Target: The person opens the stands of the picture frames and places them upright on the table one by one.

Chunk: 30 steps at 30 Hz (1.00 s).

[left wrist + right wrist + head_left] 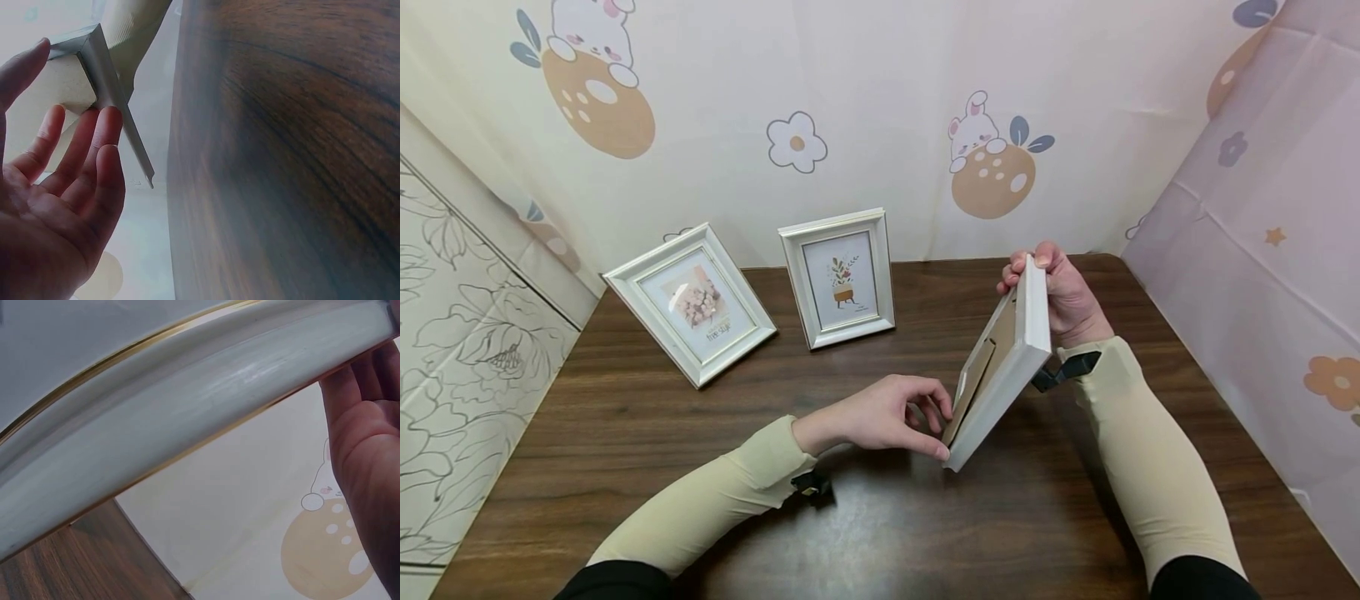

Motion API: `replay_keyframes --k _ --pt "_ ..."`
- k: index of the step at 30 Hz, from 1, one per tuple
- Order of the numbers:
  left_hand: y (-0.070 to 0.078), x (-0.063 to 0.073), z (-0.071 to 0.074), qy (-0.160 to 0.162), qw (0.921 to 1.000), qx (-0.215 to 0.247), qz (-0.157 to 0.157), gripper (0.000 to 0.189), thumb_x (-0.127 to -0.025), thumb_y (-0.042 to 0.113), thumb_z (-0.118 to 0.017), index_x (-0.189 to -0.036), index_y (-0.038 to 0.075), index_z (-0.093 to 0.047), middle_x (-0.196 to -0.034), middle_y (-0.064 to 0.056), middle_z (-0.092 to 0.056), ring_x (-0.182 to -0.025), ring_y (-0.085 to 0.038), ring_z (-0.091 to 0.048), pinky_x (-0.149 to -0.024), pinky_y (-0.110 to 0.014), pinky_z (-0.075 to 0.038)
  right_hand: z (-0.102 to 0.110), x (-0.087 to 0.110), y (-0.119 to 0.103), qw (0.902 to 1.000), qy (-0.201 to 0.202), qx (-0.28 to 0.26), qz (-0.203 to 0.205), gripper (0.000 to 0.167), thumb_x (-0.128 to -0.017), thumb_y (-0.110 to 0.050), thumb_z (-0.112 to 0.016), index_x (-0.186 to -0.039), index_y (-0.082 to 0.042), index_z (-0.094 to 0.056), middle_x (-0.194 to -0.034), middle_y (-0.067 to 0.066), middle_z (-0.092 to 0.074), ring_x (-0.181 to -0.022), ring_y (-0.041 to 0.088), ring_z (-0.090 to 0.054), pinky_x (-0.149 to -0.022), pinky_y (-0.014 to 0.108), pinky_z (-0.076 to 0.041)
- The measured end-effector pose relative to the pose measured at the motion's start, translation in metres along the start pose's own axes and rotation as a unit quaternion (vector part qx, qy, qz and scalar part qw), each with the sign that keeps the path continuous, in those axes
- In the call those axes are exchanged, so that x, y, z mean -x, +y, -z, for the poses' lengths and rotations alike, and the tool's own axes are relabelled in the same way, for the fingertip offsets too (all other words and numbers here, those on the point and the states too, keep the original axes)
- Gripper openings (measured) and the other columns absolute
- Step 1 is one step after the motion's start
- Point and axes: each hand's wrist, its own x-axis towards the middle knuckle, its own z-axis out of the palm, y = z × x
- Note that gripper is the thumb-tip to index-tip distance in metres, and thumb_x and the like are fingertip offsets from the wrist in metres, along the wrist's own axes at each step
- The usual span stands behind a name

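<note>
In the head view a white picture frame (pixel 1030 321) is held tilted above the table, its brown backing board (pixel 1000 342) facing left. My right hand (pixel 1071 300) grips its upper end, thumb and fingers on opposite sides. In the right wrist view the frame's glossy white border (pixel 206 406) with gold trim fills the upper part, and the right hand (pixel 365 444) is at its edge. At the lower corner is my left hand (pixel 891 412), thumb tip right at the edge, loosely bent fingers by the backing. The left wrist view shows those fingers (pixel 84 147) spread near the backing.
Two more white picture frames stand at the back of the brown wooden table (pixel 850 517): one with a flower picture (pixel 696 304), turned at an angle, and one with a potted plant picture (pixel 841 282). A patterned curtain (pixel 880 83) hangs behind.
</note>
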Motion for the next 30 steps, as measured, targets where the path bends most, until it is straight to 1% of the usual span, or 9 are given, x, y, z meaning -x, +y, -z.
replay_keyframes --k 6,14,22,26,30 --pt "0.0001 0.0006 0.0007 -0.001 1.0 0.005 -0.004 0.032 -0.08 0.018 -0.086 -0.102 0.014 -0.063 -0.095 -0.003 -0.068 -0.089 -0.014 -0.066 -0.076 -0.032 -0.054 0.0008 0.0001 0.0002 1.0 -0.006 -0.002 -0.002 0.015 -0.093 0.01 -0.06 -0.101 0.006 -0.072 -0.108 0.022 -0.069 -0.103 0.033 -0.065 -0.097 0.046 -0.048" --pt "-0.0005 0.0021 0.0013 -0.005 0.9999 -0.011 -0.007 0.032 -0.08 0.021 -0.086 -0.101 0.014 -0.063 -0.093 -0.002 -0.069 -0.09 -0.02 -0.067 -0.075 -0.027 -0.052 0.0007 0.0002 0.0018 0.9998 -0.015 -0.01 -0.012 0.017 -0.093 0.01 -0.059 -0.103 0.005 -0.072 -0.108 0.022 -0.069 -0.103 0.033 -0.064 -0.098 0.045 -0.047" --pt "-0.0016 0.0047 0.0049 -0.019 0.9996 -0.012 -0.016 0.032 -0.082 0.024 -0.085 -0.102 0.014 -0.062 -0.087 0.0 -0.07 -0.086 -0.016 -0.068 -0.075 -0.029 -0.052 0.0023 0.0005 0.0021 0.9991 -0.038 -0.004 -0.017 0.017 -0.094 0.008 -0.058 -0.105 0.004 -0.071 -0.111 0.022 -0.068 -0.104 0.033 -0.063 -0.099 0.044 -0.045" --pt "-0.0018 0.0061 0.0067 -0.025 0.9995 -0.009 -0.019 0.032 -0.082 0.024 -0.084 -0.102 0.013 -0.062 -0.087 0.001 -0.069 -0.086 -0.013 -0.067 -0.076 -0.028 -0.053 0.0027 0.0005 0.0022 0.9987 -0.047 -0.004 -0.02 0.018 -0.094 0.008 -0.057 -0.106 0.004 -0.07 -0.112 0.022 -0.068 -0.104 0.033 -0.062 -0.098 0.044 -0.044" --pt "-0.0015 0.0073 0.0086 -0.025 0.9994 -0.015 -0.019 0.031 -0.082 0.023 -0.084 -0.102 0.013 -0.062 -0.089 0.001 -0.069 -0.087 -0.015 -0.067 -0.077 -0.029 -0.053 0.0025 0.0013 0.0024 0.9984 -0.052 -0.004 -0.023 0.019 -0.094 0.008 -0.058 -0.107 0.003 -0.071 -0.113 0.021 -0.068 -0.104 0.033 -0.062 -0.098 0.043 -0.044"
